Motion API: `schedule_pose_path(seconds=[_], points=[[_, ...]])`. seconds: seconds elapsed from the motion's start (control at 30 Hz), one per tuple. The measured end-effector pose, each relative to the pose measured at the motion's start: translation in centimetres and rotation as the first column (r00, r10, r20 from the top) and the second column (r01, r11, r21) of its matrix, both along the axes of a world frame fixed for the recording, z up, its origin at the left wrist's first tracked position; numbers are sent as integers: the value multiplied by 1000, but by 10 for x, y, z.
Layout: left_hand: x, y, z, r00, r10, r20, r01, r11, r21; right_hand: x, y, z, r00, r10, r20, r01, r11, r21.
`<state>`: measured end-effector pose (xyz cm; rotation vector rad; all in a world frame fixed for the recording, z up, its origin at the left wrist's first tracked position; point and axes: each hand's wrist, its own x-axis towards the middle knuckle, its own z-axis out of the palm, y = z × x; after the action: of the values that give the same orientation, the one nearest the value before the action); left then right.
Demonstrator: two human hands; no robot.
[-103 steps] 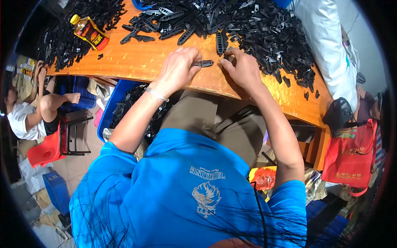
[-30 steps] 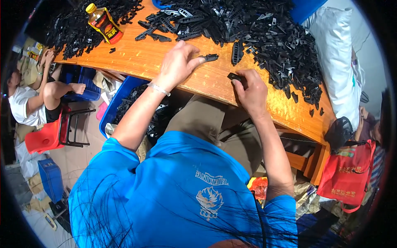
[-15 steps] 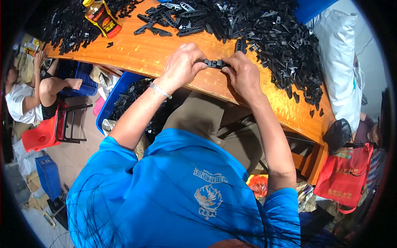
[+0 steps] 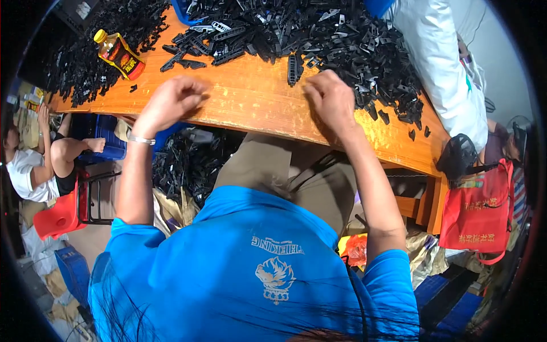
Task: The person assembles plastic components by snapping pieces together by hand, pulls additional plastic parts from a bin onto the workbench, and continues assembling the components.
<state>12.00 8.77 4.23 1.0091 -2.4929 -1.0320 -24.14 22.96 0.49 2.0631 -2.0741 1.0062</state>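
My left hand (image 4: 171,104) hovers over the table's front edge, blurred by motion. Its thumb and fingers are apart, and I see nothing between them. My right hand (image 4: 333,101) is over the table in front of the heap, fingers loosely bent with no part visible in them. Just beyond its fingertips lies a black ladder-shaped plastic part (image 4: 294,70), separate from both hands. Behind spreads a big heap of black plastic parts (image 4: 370,51), with longer slotted pieces (image 4: 229,52) along its left side.
A yellow-capped bottle (image 4: 119,56) stands on the wooden table (image 4: 245,94), beside another dark heap (image 4: 85,68). Black parts fill a bin (image 4: 191,162) below the edge. A white sack (image 4: 439,57) and red bag (image 4: 477,214) are at right. Another person (image 4: 37,171) sits at left.
My hands have parted. The left moved left and toward me, and the small black part they held between them is no longer visible. The right hand stays near its place.
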Motion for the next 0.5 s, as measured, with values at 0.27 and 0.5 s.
schedule_pose_path(seconds=[0.27, 0.5], points=[[-175, 40, -25, 997, -33, -66, -2, 886, -465, -24, -59, 2, 894, -16, -447, 65, 993, 95], [-196, 34, -43, 989, 55, -140, -117, 866, -486, -28, -75, 4, 866, 36, -499, 25, 993, 115]])
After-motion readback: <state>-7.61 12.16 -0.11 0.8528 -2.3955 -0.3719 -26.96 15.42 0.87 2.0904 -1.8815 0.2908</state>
